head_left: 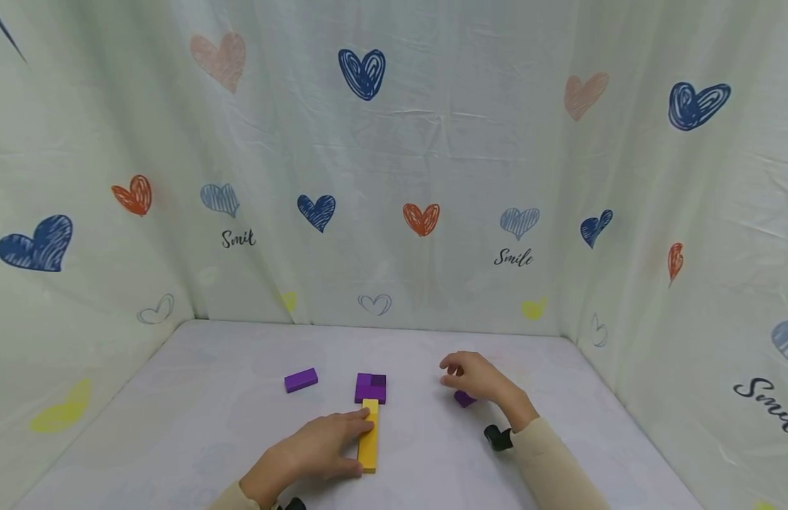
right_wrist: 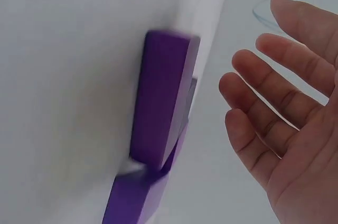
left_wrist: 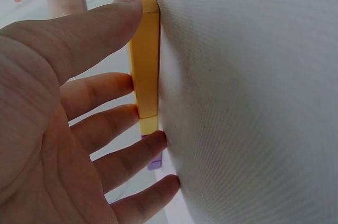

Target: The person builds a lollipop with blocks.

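My left hand (head_left: 323,448) rests against the left side of a long yellow block (head_left: 368,453). In the left wrist view its thumb lies on one end of the yellow block (left_wrist: 145,60), and some of the fairly straight fingers touch its side. Beyond the far end of the yellow block sits a purple block group (head_left: 371,397) with a darker square on top. My right hand (head_left: 479,375), fingers loosely bent, hovers by a small purple block (head_left: 464,399) that it partly hides. In the right wrist view a purple block (right_wrist: 161,97) stands apart from the fingers.
Another purple block (head_left: 301,380) lies to the left on the white tabletop (head_left: 209,397). A pale curtain (head_left: 470,156) printed with hearts rises behind and at both sides. A dark band (head_left: 498,438) is at the right wrist.
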A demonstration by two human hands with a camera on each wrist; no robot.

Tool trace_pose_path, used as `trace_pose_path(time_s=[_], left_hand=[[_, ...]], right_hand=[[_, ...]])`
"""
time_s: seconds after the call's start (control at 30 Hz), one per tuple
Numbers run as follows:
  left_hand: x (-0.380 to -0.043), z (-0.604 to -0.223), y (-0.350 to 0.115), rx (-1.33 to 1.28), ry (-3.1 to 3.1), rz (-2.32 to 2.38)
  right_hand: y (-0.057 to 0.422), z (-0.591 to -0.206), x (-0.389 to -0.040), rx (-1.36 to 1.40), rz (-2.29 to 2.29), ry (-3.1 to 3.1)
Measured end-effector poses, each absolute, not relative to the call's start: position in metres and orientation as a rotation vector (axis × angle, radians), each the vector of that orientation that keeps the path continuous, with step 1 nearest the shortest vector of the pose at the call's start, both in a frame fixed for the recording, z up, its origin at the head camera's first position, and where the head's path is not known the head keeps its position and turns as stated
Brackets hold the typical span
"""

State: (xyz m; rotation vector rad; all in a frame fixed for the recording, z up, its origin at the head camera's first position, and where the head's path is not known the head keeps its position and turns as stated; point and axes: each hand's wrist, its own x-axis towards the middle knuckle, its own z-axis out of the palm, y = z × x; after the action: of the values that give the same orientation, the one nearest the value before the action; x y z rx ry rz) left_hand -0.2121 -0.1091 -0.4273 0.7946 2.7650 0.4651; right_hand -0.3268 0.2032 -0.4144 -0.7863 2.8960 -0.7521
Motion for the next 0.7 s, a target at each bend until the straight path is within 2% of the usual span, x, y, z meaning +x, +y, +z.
trace_pose_path(time_s=[0.33, 0.7], left_hand=[[-0.213, -0.431, -0.109, 0.773, 2.761, 0.481], [-0.210, -0.426, -0.108, 0.794, 2.766, 0.472]], right_hand=[[0.231, -0.422, -0.306, -0.738, -0.589, 3.077], [0.235, -0.427, -0.301, -0.637, -0.336, 3.217]])
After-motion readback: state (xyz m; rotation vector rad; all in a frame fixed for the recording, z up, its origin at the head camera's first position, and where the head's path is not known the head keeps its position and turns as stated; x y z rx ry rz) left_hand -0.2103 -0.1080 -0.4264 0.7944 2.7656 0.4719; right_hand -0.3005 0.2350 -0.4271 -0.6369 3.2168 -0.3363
